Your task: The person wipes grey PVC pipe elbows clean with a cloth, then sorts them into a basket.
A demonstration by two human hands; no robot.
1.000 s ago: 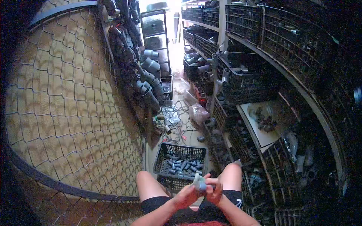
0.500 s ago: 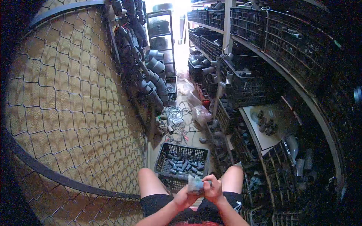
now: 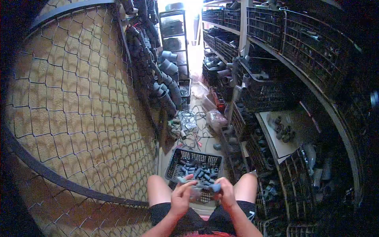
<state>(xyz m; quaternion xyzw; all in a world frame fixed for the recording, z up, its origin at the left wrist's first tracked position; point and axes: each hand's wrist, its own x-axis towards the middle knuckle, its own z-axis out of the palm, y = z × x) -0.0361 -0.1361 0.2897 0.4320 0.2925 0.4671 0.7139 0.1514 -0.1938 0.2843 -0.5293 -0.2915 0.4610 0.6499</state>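
Grey fittings [image 3: 213, 187] are separating: my left hand [image 3: 181, 196] and right hand [image 3: 227, 194] are each gripping one above the crate [image 3: 197, 152].

left hand [image 3: 182, 196], right hand [image 3: 227, 193], close together above lap, fingers curled

Bare hands: two, left hand [image 3: 179, 197] and right hand [image 3: 226, 194]. Small grey plastic pipe fittings [image 3: 215, 187] in hands: at least two, one per hand; blurred, exact count unclear. Black lattice plastic crate [image 3: 195, 152] on floor: one. Same fittings inside crate: well over dozen, heaped, uncountable. Clear plastic bag [image 3: 216, 118] on floor: one. Pale flat board [image 3: 274, 144] on right shelf: one. Dark fittings [image 3: 285, 132] near board's middle: roughly six. Large grey pipe elbows [image 3: 167, 67] along left side: several, overlapped.
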